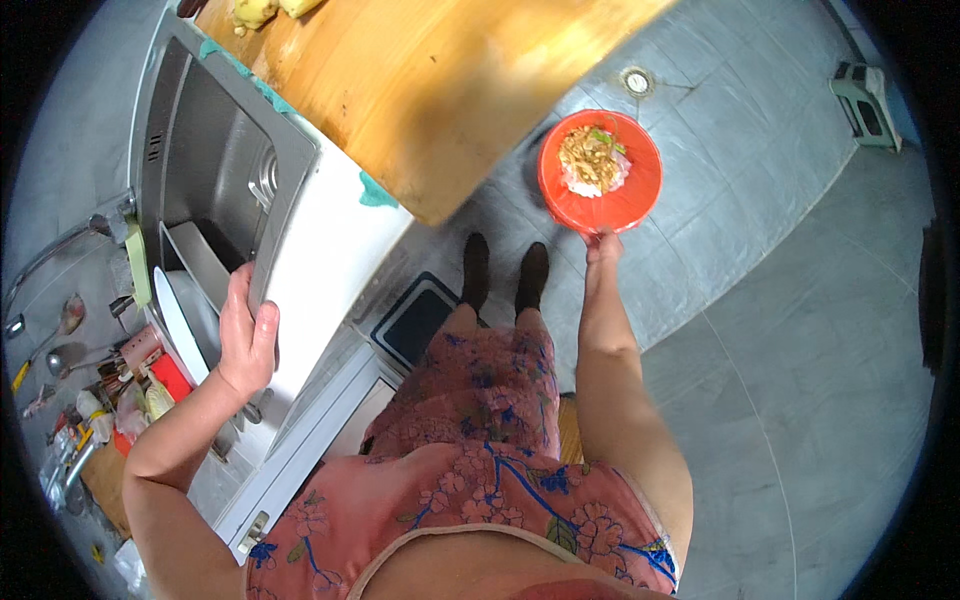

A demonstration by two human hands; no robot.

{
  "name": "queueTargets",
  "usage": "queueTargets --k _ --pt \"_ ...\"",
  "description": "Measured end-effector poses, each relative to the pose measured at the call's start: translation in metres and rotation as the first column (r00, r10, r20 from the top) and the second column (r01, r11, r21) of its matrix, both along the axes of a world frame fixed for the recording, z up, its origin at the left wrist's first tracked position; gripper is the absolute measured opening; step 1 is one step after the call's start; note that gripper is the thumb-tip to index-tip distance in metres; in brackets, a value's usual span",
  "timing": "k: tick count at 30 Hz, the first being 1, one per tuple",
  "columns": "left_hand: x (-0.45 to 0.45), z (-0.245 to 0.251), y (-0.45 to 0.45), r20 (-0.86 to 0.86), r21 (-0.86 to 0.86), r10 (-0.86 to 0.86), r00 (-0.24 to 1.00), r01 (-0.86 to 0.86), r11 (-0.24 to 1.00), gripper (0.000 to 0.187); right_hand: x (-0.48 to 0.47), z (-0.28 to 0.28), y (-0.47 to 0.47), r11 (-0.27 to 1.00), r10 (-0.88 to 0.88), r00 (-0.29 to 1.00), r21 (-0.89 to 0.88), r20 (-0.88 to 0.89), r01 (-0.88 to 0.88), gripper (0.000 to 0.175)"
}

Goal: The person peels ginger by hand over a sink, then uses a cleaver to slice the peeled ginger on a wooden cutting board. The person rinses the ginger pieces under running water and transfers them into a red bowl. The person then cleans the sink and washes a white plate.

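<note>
My right hand (602, 251) grips the near rim of a red plastic bucket (643, 180) above the tiled floor. A heap of brown and pale food scraps (589, 159), with a bit of green, lies inside it. My left hand (249, 337) rests at the near edge of the stainless steel sink (300, 154), thumb spread from the fingers. Beside those fingers, a grey rectangular container (196, 251) and a white dish (176, 319) stand tilted in the basin. A metal strainer or drain fitting (266, 180) shows deeper in the sink.
A wooden board or tabletop (420, 90) juts out ahead, with yellowish produce (259, 11) at its far end. White countertop (330, 217) borders the sink. A dark mat (416, 322) lies near my feet. A floor drain (637, 82) and a green-grey stool (866, 105) are farther off.
</note>
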State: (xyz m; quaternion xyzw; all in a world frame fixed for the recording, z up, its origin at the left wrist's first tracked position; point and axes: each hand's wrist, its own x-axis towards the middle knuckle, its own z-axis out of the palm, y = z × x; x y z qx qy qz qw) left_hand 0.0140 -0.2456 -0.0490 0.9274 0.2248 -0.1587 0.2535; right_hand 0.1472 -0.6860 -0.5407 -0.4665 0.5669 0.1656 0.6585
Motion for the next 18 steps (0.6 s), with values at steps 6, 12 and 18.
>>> queueTargets --k 6,12,18 --pt "0.006 0.013 -0.016 0.01 -0.008 -0.04 0.999 0.04 0.999 0.063 0.003 -0.003 0.0 0.999 -0.04 0.999 -0.007 0.005 0.04 0.04" --pt "0.019 0.025 -0.012 -0.027 -0.064 -0.013 1.0 0.011 0.998 0.06 -0.006 -0.029 -0.011 1.0 0.001 0.999 0.026 0.052 -0.003 0.04" --pt "0.013 0.033 0.004 0.063 -0.031 0.004 0.998 -0.002 1.0 0.053 0.002 -0.008 0.011 0.977 0.211 0.974 0.046 -0.084 -0.208 0.041"
